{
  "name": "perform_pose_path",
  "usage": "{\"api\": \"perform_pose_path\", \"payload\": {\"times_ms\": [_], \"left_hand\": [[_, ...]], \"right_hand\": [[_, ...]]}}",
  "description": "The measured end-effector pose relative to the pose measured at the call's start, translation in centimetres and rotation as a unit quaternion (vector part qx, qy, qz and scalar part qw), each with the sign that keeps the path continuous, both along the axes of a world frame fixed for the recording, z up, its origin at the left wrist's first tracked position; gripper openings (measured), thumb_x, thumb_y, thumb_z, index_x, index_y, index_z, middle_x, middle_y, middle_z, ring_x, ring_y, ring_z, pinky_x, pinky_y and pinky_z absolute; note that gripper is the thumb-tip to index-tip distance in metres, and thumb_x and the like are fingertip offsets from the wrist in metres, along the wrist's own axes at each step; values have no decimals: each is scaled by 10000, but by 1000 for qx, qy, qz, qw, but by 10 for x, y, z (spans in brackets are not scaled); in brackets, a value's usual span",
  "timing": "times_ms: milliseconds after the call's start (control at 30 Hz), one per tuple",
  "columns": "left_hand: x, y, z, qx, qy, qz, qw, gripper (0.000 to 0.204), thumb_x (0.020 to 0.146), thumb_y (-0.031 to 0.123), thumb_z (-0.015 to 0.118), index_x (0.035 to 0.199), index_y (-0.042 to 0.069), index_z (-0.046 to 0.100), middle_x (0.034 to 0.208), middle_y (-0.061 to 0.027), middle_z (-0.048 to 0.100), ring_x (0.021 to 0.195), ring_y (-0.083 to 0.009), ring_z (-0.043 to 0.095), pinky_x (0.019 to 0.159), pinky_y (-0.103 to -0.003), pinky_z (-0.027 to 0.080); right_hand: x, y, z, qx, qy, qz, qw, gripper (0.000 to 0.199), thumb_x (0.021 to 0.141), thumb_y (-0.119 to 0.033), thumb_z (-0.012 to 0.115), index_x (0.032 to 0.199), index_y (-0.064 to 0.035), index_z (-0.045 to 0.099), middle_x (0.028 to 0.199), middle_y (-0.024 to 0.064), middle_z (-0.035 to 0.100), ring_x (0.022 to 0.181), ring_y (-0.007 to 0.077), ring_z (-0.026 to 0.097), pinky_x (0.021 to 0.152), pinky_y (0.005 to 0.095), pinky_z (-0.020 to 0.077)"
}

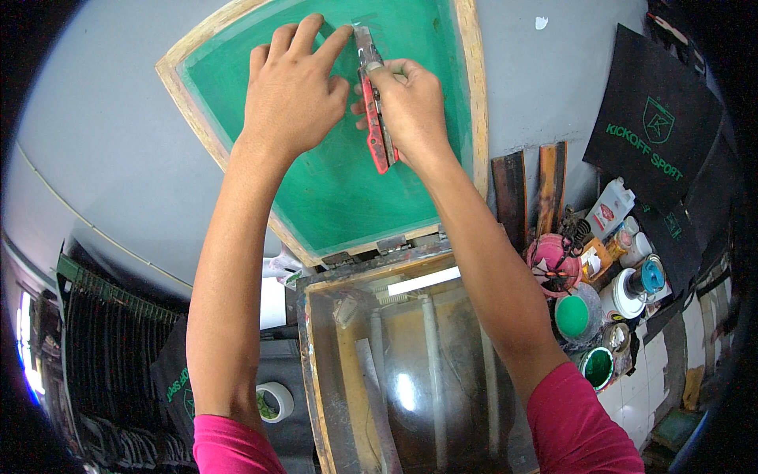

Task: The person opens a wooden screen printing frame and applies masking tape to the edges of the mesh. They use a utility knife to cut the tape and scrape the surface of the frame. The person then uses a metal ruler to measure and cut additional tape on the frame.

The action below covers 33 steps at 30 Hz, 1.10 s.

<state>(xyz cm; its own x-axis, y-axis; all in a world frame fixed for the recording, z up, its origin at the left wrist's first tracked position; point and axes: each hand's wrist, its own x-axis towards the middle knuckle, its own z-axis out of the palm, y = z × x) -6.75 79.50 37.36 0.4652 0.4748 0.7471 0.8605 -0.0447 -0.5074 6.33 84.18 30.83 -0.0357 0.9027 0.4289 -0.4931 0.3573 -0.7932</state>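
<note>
A wood-framed printing screen (476, 87) with green mesh (347, 201) stands tilted up ahead of me. My left hand (294, 99) lies against the upper mesh, its fingers spread and stretched out and its index fingertip near a blade. My right hand (414, 107) is wrapped round a red utility knife (376, 118), blade end up. The blade tip is at the mesh near the top, beside a faint clear strip (365, 19). Whether the blade touches the mesh I cannot tell.
Below the screen is a glass-topped wooden box (462, 355) with tubes inside. At right stand several ink tubs, a pink bowl (553, 262), a white bottle (611, 208) and two squeegees (550, 186). A white tape roll (276, 401) lies lower left, near stacked black sheets (118, 347).
</note>
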Motion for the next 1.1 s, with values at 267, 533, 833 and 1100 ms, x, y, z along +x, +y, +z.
{"api": "perform_pose_path", "payload": {"times_ms": [267,533,833,1100], "left_hand": [[0,-1,1,-20,-3,19,1000,598,847,219,608,1443,222,555,1439,-90,522,1322,-295,490,1080,-465,380],[1,-2,1,-23,-7,20,1000,596,849,215,608,1443,222,557,1444,-88,519,1330,-300,484,1080,-463,382],[4,-1,2,-29,-15,25,999,603,836,201,611,1436,219,563,1453,-98,517,1330,-308,481,1074,-470,386],[7,0,2,-20,-11,36,999,614,817,180,618,1428,215,574,1445,-105,523,1328,-308,489,1070,-474,393]], "right_hand": [[1,0,1,3,-4,1,1000,282,961,-147,601,1071,111,620,823,166,710,628,218,721,500,349,579],[0,0,0,0,13,19,1000,271,960,-145,595,1057,106,619,807,151,702,622,209,714,499,344,578],[0,0,0,-2,12,13,1000,268,955,-148,598,1048,103,618,788,154,698,613,211,715,490,347,575],[-2,1,-1,10,15,3,1000,267,961,-139,610,1050,113,609,801,166,707,627,215,727,502,345,578]]}}
